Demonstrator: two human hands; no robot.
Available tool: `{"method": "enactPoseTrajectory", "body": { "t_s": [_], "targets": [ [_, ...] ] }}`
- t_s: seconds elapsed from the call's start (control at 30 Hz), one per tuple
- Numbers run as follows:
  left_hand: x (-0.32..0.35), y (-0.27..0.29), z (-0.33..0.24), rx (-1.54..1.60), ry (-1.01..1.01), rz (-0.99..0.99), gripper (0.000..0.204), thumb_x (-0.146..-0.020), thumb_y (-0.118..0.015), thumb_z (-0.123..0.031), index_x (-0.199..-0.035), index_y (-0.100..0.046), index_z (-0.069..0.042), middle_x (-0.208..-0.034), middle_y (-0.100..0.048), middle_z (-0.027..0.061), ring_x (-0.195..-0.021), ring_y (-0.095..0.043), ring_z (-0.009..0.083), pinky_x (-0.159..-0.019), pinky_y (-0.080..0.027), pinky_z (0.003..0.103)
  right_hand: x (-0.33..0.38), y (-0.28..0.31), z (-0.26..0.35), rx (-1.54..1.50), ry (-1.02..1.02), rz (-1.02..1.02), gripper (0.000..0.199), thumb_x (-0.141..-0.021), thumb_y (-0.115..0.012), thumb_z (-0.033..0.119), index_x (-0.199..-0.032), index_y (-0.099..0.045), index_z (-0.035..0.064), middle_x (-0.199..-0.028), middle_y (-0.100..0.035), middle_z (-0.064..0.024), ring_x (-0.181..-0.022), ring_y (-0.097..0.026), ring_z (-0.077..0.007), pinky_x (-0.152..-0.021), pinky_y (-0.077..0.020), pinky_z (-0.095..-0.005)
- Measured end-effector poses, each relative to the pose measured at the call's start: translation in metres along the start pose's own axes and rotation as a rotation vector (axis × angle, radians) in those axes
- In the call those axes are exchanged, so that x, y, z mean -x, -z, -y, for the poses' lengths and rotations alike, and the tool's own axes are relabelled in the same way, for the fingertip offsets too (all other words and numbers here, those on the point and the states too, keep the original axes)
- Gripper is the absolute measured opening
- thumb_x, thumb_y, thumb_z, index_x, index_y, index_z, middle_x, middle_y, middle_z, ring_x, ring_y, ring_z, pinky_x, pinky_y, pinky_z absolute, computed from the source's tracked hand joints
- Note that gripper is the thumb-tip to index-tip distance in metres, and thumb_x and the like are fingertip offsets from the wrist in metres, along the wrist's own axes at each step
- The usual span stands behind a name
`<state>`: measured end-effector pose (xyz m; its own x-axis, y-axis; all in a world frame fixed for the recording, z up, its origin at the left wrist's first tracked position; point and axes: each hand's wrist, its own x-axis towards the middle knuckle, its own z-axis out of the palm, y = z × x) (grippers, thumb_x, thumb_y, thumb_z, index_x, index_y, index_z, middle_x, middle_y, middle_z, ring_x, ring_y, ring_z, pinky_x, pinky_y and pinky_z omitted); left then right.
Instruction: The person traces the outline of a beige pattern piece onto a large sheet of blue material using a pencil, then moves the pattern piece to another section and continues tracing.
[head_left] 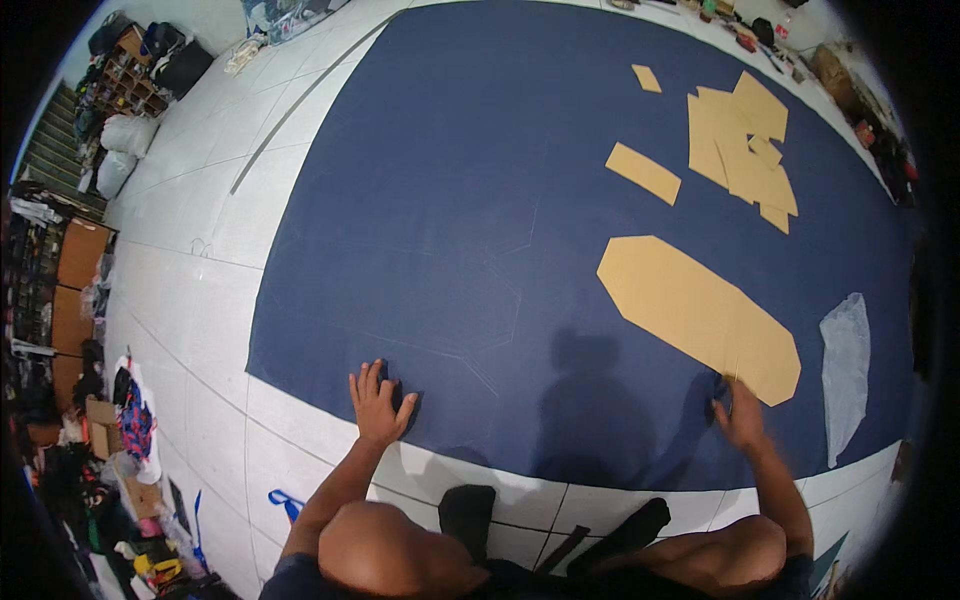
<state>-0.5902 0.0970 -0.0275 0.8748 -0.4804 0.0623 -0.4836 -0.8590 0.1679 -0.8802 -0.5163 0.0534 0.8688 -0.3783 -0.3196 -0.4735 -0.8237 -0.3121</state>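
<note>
The left grip point(380, 408) is spread with its fingers apart, resting on the near edge of the dark blue sheet point(450, 150) and holding nothing. Well to its right, the right grip point(742, 415) is curled at the near edge of the long tan panel point(700, 310), which lies flat on the sheet beyond that grip and mostly to its left. A thin pale line shows at those fingers (perhaps a marking tool, too small to be sure), so I cannot tell whether they are clamped on anything. Beyond the left grip and to its right run faint pale outlines point(465, 357), so some marking looks done there. No finished line can be made out around the long panel, so its outline is probably left to do. Well beyond the right grip lie an overlapping group of tan pieces point(745, 165), a tan strip point(643, 174) and a small tan piece point(647, 78); they seem to be waiting their turn. No cut shows along the outlines. To the right of the right grip lies a translucent sheet point(846, 375).
</note>
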Motion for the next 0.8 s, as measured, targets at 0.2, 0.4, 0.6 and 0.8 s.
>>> {"method": "enactPoseTrajectory", "body": {
  "t_s": [0.2, 0.4, 0.6, 0.8],
  "targets": [
    [-0.08, -0.001, -0.022, 0.182, 0.045, -0.164, 0.066, -0.091, -0.066, -0.047, -0.14, -0.053, -0.004, -0.154, -0.043, 0.0242, -0.149, -0.029, 0.0433, -0.123, -0.012, 0.061, 0.079, -0.062, 0.043, -0.24, -0.125, -0.029, 0.049, -0.091, -0.072, 0.018, -0.133, -0.055, -0.0014, -0.129, -0.061, -0.0251, -0.122, -0.059, -0.0429, -0.103, -0.0467, -0.0464],
    [-0.125, -0.005, -0.023, 0.082, -0.02, -0.119, 0.084, -0.091, -0.062, -0.056, -0.154, -0.039, -0.005, -0.128, -0.063, 0.0231, -0.131, -0.053, 0.04, -0.123, -0.011, 0.062, 0.086, -0.043, 0.094, -0.144, 0.022, 0.163, 0.049, -0.091, -0.072, 0.021, -0.133, -0.054, 0.0017, -0.132, -0.06, -0.025, -0.124, -0.058, -0.0427, -0.106, -0.046, -0.0476],
    [-0.197, 0.051, -0.049, -0.07, 0.109, 0.287, 0.1, -0.094, -0.054, -0.065, -0.165, -0.01, -0.009, -0.081, -0.071, 0.013, -0.098, -0.07, 0.0363, -0.123, -0.002, 0.065, 0.116, -0.043, 0.056, -0.125, -0.134, -0.057, 0.049, -0.091, -0.071, 0.017, -0.133, -0.052, 0.0007, -0.13, -0.06, -0.0258, -0.123, -0.059, -0.0432, -0.104, -0.0472, -0.0471],
    [-0.228, 0.046, -0.048, -0.185, 0.143, 0.528, 0.106, -0.092, -0.044, -0.078, -0.165, -0.003, -0.012, -0.09, -0.073, 0.0136, -0.111, -0.068, 0.0342, -0.122, 0.002, 0.066, 0.144, -0.048, 0.063, -0.154, -0.179, -0.021, 0.049, -0.091, -0.072, 0.018, -0.133, -0.051, 0.0006, -0.125, -0.061, -0.0245, -0.117, -0.061, -0.0425, -0.098, -0.0502, -0.0471]
  ]
}}
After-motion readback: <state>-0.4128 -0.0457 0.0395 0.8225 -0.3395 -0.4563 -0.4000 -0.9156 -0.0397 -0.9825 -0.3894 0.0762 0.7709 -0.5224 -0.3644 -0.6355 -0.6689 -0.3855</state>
